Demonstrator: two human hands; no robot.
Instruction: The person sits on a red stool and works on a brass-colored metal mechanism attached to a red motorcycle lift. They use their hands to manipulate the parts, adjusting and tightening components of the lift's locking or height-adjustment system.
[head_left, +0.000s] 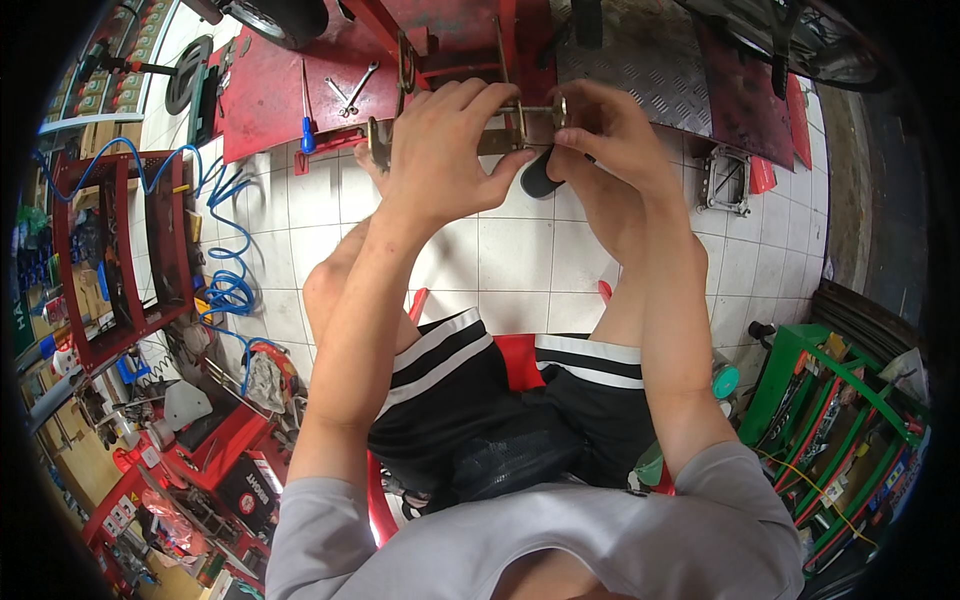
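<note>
In front of the red work platform (258,112), my left hand (440,150) is wrapped over a brass-coloured metal bracket (497,140), with its thumb below. One end plate of the bracket shows left of that hand, another to its right. A thin rod (538,109) runs from the right end plate toward my right hand (605,135). The fingers of my right hand are closed around a small metal plate (560,108) at the rod's end. My palm and fingers hide part of both pieces.
A blue-handled screwdriver (307,132) and two wrenches (352,92) lie on the platform. Patterned metal plate (645,85) covers its right side. A coiled blue hose (230,290) hangs by a red rack (150,335). A metal frame (727,182) and green rack (790,375) stand right.
</note>
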